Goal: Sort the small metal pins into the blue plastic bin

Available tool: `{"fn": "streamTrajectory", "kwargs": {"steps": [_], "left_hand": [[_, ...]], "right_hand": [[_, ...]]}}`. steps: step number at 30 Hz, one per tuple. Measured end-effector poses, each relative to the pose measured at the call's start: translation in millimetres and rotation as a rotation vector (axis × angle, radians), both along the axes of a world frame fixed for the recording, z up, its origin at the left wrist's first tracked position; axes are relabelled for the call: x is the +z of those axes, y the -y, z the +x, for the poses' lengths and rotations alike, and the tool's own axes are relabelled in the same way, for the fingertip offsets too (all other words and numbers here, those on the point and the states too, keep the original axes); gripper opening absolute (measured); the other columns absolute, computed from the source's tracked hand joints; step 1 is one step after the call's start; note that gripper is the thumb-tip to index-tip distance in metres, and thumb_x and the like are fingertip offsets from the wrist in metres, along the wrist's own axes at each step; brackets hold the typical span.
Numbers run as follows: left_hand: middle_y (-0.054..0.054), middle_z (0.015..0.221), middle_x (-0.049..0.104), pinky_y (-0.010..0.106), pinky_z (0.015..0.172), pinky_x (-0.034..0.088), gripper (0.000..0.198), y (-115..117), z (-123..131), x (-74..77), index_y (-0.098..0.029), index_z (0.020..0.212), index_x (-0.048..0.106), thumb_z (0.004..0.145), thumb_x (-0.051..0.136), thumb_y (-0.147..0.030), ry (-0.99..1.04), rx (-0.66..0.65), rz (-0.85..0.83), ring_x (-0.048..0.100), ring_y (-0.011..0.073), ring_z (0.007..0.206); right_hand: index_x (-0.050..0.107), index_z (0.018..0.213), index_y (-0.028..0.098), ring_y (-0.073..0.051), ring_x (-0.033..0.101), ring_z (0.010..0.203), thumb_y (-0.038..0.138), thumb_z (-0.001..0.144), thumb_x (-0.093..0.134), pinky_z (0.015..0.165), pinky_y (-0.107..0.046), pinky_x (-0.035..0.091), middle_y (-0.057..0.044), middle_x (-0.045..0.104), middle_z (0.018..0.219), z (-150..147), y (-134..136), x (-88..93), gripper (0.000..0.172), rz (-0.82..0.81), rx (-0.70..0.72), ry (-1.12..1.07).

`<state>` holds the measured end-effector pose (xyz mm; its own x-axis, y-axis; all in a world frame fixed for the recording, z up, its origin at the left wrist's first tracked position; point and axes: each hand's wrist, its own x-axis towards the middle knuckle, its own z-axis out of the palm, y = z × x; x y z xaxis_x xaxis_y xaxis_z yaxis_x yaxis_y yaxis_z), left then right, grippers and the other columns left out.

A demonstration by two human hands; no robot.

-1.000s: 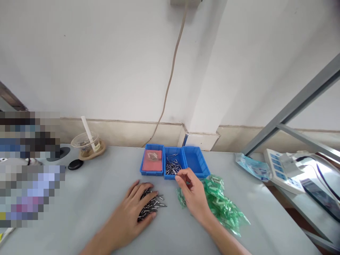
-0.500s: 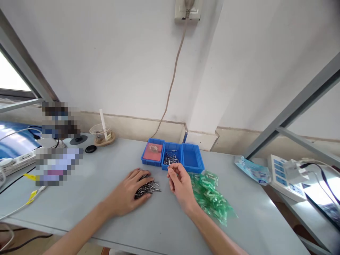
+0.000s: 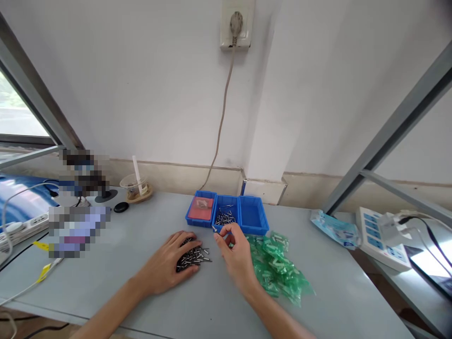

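Note:
My left hand (image 3: 166, 264) lies flat with fingers spread over a heap of small metal pins (image 3: 193, 257) on the grey table (image 3: 116, 263). My right hand (image 3: 235, 254) hovers just right of the heap, thumb and fingers pinched on one small metal pin (image 3: 213, 229). Right behind it stand three joined blue trays (image 3: 253, 216): the left one holds a pink pad, the middle one several pins (image 3: 225, 217), the right one looks empty. A pile of green plastic bags (image 3: 278, 266) lies to the right of my right hand.
A clear cup with a white stick (image 3: 136, 184) and a black round object (image 3: 120, 206) stand at the back left. A power strip (image 3: 21, 227) lies far left. A white device (image 3: 377, 233) and a blue packet (image 3: 334, 227) lie at the right. A cable hangs from a wall socket (image 3: 234, 26).
My right hand has drawn back from the middle tray toward the pin heap, pinching a pin. The left hand stays on the heap. The view has tilted up and shifted.

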<state>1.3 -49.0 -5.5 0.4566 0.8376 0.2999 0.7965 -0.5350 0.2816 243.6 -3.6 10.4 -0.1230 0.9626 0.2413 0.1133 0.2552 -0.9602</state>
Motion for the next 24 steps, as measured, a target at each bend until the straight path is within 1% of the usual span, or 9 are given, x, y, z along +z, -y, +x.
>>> {"fn": "streamTrajectory", "kwargs": {"steps": [2,5,7,9,11,14,16,21,24], "left_hand": [[0.009,0.151,0.054,0.051,0.115,0.048,0.053,0,0,-0.4,-0.033,0.15,0.056,0.1,0.065,-0.049,0.004,0.008,-0.005,0.052,0.0338,0.137],[0.01,0.149,0.054,0.05,0.114,0.049,0.055,0,0,-0.6,-0.032,0.15,0.055,0.1,0.066,-0.049,0.008,0.007,-0.021,0.052,0.0337,0.136],[0.01,0.146,0.055,0.049,0.113,0.049,0.052,0,0,-0.3,-0.031,0.148,0.056,0.1,0.066,-0.048,0.016,0.002,-0.031,0.052,0.0331,0.135],[0.01,0.144,0.055,0.048,0.111,0.05,0.049,0,-1,0.6,-0.03,0.146,0.058,0.1,0.066,-0.046,0.028,-0.003,-0.036,0.052,0.0327,0.134],[0.01,0.142,0.056,0.047,0.11,0.05,0.047,0,-1,2.1,-0.03,0.144,0.059,0.1,0.067,-0.045,0.042,-0.008,-0.039,0.053,0.0322,0.132],[0.01,0.138,0.057,0.047,0.109,0.05,0.043,-1,0,4.6,-0.029,0.141,0.06,0.101,0.067,-0.044,0.06,-0.015,-0.047,0.054,0.031,0.129],[0.01,0.135,0.057,0.048,0.11,0.048,0.041,-2,1,5.8,-0.028,0.138,0.061,0.101,0.067,-0.044,0.063,-0.016,-0.052,0.053,0.0305,0.127],[0.01,0.129,0.059,0.049,0.108,0.045,0.039,-3,1,6.1,-0.027,0.135,0.061,0.1,0.068,-0.043,0.065,-0.022,-0.034,0.055,0.0299,0.121],[0.009,0.129,0.06,0.048,0.106,0.045,0.037,-3,1,5.5,-0.026,0.133,0.061,0.1,0.068,-0.043,0.074,-0.021,-0.038,0.056,0.0299,0.119]], "right_hand": [[0.056,0.09,0.024,-0.012,0.047,0.053,0.046,0.093,0.07,0.045,-0.022,0.038,0.005,0.051,0.071,0,-2,0.9,0.025,-0.063,0.039,-0.049],[0.056,0.091,0.025,-0.009,0.044,0.044,0.053,0.091,0.072,0.035,-0.021,0.034,0.007,0.049,0.068,-1,-5,3.4,0.032,-0.225,0.152,-0.185],[0.059,0.094,0.024,-0.008,0.043,0.044,0.057,0.089,0.074,0.033,-0.019,0.035,0.006,0.053,0.072,-2,-5,5.9,0.037,-0.294,0.18,-0.263],[0.063,0.095,0.022,-0.007,0.046,0.047,0.059,0.09,0.073,0.033,-0.018,0.036,0.003,0.058,0.08,-3,-6,8.1,0.039,-0.339,0.196,-0.321],[0.066,0.097,0.021,-0.006,0.045,0.048,0.059,0.091,0.072,0.034,-0.016,0.036,0.004,0.057,0.08,-2,-7,9.2,0.039,-0.368,0.233,-0.374],[0.067,0.097,0.021,-0.005,0.044,0.049,0.056,0.092,0.073,0.034,-0.015,0.036,0.004,0.056,0.08,0,-11,8.9,0.037,-0.381,0.281,-0.428],[0.067,0.098,0.021,-0.005,0.045,0.05,0.056,0.093,0.073,0.035,-0.014,0.037,0.004,0.056,0.081,1,-14,8.1,0.036,-0.374,0.28,-0.414],[0.063,0.097,0.022,-0.007,0.047,0.046,0.055,0.09,0.076,0.031,-0.017,0.04,0.005,0.056,0.076,-1,-17,5.2,0.037,-0.306,0.193,-0.27],[0.06,0.094,0.022,-0.008,0.046,0.043,0.056,0.089,0.075,0.03,-0.018,0.042,0.007,0.052,0.068,-3,-15,2.2,0.037,-0.272,0.195,-0.176]]}}
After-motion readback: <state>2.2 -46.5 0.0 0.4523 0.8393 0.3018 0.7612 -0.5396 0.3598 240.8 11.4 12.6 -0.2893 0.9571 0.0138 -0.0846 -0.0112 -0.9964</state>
